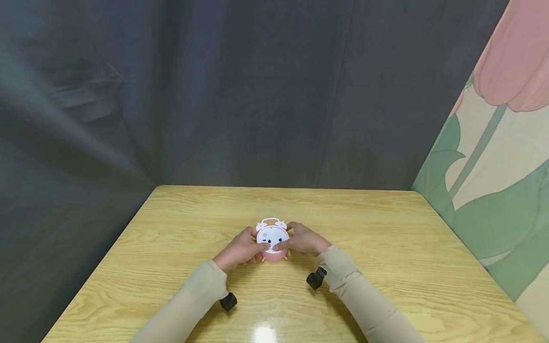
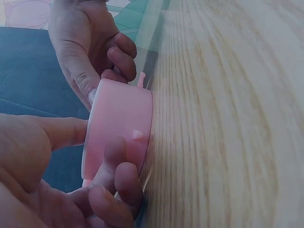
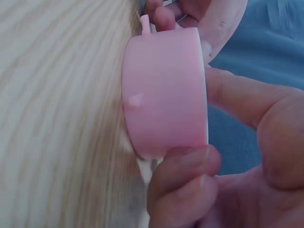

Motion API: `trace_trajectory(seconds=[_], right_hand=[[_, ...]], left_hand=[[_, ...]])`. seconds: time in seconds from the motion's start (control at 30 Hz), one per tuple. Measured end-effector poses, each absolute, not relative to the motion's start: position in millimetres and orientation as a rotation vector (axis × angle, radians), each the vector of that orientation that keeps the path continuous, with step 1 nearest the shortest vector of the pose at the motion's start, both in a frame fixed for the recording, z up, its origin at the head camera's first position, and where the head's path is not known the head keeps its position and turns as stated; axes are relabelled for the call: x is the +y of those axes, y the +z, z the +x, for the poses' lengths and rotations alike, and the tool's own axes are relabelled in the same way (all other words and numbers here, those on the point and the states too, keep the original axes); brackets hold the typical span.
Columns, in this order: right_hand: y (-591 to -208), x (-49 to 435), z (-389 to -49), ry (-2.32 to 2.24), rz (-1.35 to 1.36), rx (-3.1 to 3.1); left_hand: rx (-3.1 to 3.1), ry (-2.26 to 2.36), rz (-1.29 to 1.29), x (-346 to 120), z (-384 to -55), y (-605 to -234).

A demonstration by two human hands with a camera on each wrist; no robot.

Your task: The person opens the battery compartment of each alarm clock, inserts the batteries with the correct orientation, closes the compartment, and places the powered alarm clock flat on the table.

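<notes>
Nearest on my head feed, two beige sleeves [image 1: 186, 300] reach in from left and right, a black wrist camera [image 1: 316, 278] at each cuff. Beyond them, I see the left hand [image 1: 240, 248] and right hand [image 1: 305, 239] both gripping the pink twin-bell alarm clock [image 1: 273, 233], thumbs on its white dial, other fingers around the sides. It lies dial up over the middle of the wood-grain table [image 1: 364, 224], feet near, bells and handle far; I can't tell whether its back touches. Farther, a dark curtain [image 1: 257, 95] hangs; right, a tulip-patterned panel [image 1: 506, 157].
</notes>
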State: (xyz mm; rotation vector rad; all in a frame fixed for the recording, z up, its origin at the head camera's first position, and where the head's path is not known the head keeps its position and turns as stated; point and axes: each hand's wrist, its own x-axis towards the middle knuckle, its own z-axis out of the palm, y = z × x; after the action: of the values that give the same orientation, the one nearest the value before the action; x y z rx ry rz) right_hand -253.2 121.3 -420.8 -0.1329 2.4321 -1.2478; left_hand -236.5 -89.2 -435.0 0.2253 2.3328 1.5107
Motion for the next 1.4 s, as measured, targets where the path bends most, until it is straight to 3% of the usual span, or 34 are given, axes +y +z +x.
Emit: trace_trajectory(seconds=[1.4], right_hand=[[-423.7, 123.3, -249.0, -1.413, -0.057, 2.244]], left_hand=[[2.520, 1.441, 0.198, -85.6, -238.7, -432.7]])
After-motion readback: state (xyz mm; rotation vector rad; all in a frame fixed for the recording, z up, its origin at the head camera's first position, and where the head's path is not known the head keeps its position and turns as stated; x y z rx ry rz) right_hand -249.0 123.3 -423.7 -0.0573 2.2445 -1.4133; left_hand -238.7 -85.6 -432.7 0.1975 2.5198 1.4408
